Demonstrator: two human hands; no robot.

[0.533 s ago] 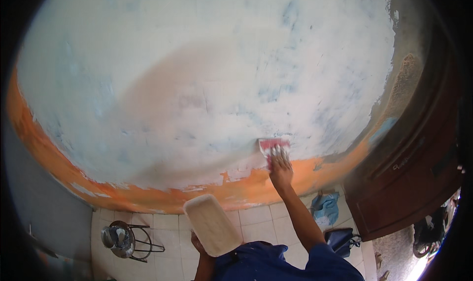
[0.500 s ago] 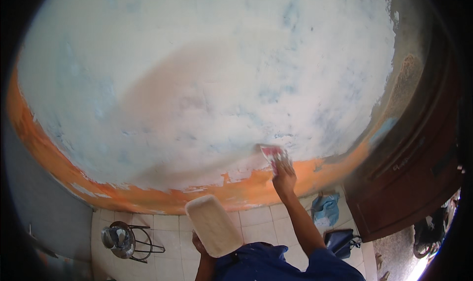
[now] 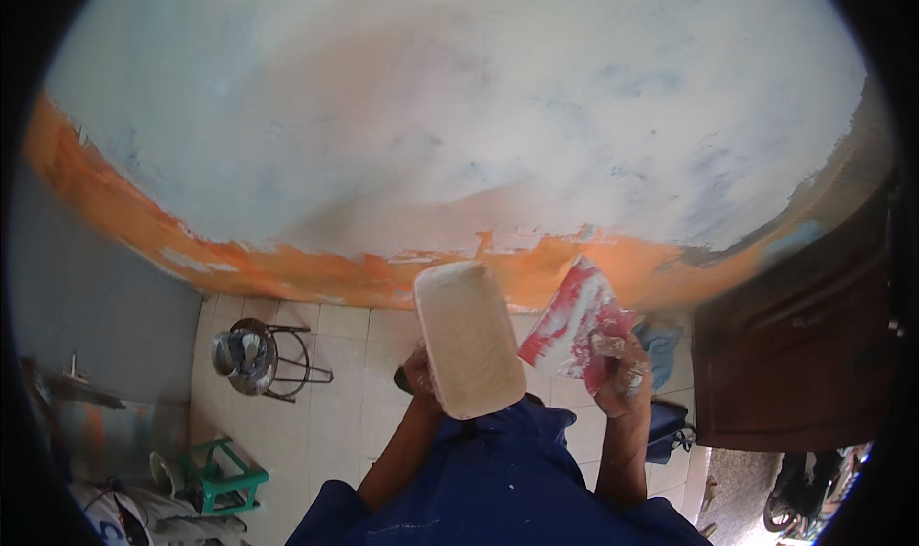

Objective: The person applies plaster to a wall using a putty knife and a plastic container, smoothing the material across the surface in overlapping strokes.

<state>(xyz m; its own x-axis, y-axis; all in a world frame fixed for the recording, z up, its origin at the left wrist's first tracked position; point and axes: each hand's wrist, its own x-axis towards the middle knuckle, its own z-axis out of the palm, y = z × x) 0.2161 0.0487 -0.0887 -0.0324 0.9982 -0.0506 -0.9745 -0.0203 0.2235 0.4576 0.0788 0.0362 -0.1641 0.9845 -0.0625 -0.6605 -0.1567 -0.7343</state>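
Observation:
My left hand (image 3: pixel 419 372) is closed on the side edge of a beige, rounded rectangular tray (image 3: pixel 467 340), partly hidden behind it. My right hand (image 3: pixel 620 372) grips a red putty spreader (image 3: pixel 574 321), a flat blade smeared with white putty. White smears also cover the fingers. The blade hangs just right of the tray, apart from it and away from the wall. Ahead stands the wall (image 3: pixel 431 134), coated with whitish putty over bluish patches. An orange painted band (image 3: pixel 316 273) shows along its bottom.
At left, a round metal-framed stool (image 3: pixel 304 362) bears a grey metal pot (image 3: pixel 230 353). A green plastic stool (image 3: pixel 230 479) stands lower left. To the right are a light-blue cloth or bag (image 3: pixel 659 347), a dark blue bag (image 3: pixel 667 431) and a brown door (image 3: pixel 775 383).
My right hand has drawn the spreader off the wall and back down beside the tray. The tray has shifted up and right in view. The view has tilted lower, showing more floor.

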